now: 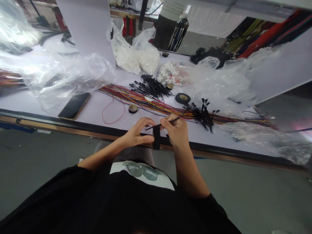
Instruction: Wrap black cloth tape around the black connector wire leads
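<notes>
At the bench's front edge, my left hand (137, 132) has its thumb and fingers bent around the left side of a roll of black tape (156, 139), seen edge-on. A thin black cable (149, 128) crosses over the top of that roll, its loose end curving near my left fingertips. My right hand (177, 130) is closed, pinching the cable between thumb and fingers just right of the roll. The cable's far part runs up toward a bunch of short black cables with connectors (203, 113).
Long coloured wires (136, 99) stretch across the white bench (97, 113). Behind them lie more black connector cables (152, 87), tape rolls (182, 98) and bags of white parts (148, 57). A phone (74, 106) lies left; clear plastic bags (224, 83) spread right.
</notes>
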`<state>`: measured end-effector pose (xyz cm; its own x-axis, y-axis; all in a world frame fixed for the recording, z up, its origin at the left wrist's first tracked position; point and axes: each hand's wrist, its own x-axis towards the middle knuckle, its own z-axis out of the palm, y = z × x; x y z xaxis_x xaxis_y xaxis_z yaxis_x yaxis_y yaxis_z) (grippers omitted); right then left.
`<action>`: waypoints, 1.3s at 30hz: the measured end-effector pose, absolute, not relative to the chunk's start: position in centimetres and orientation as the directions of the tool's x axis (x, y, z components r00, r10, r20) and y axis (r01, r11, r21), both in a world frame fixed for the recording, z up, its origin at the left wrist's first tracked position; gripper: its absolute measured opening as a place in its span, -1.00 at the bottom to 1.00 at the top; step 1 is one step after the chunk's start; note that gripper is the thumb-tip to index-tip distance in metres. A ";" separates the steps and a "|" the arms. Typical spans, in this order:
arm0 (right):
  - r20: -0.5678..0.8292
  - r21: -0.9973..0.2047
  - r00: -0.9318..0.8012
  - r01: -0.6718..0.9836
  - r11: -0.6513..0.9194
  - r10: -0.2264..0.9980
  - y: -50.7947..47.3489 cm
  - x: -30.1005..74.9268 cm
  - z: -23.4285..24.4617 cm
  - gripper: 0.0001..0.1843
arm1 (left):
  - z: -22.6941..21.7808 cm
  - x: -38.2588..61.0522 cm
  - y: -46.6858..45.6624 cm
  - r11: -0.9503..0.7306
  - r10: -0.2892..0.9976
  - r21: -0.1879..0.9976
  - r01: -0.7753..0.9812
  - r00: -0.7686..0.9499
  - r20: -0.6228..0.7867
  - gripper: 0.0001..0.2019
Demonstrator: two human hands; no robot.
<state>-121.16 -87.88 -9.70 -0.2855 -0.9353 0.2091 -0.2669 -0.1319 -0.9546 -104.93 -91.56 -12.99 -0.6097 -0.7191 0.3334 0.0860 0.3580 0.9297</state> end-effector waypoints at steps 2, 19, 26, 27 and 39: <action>0.258 -0.924 -0.274 -0.351 -0.153 -0.926 -87.7 -121.0 -9.4 -0.71 | -13.1 -105.6 -91.7 0.283 -0.814 0.959 0.018 -0.524 0.250 -0.66; 0.281 -0.840 -0.291 -0.535 -0.088 -0.915 -87.4 -120.4 -10.3 -0.75 | -13.0 -107.2 -92.1 -0.132 -0.887 0.954 0.271 -0.462 0.009 -0.62; 0.325 -0.839 -0.240 -0.520 -0.161 -0.915 -87.3 -120.6 -9.5 -0.77 | -13.2 -106.1 -94.5 -0.697 -0.493 0.669 0.258 -0.850 -0.186 -0.48; 0.315 -0.856 -0.234 -0.489 -0.169 -0.920 -87.4 -120.6 -9.5 -0.77 | -13.3 -106.0 -94.5 -0.718 -0.459 0.650 0.251 -0.872 -0.171 -0.48; 0.183 -0.962 -0.366 -0.259 -0.088 -0.912 -88.3 -121.6 -10.4 -0.71 | -13.8 -105.2 -91.5 -0.047 -0.669 0.924 0.379 -0.699 0.253 -0.10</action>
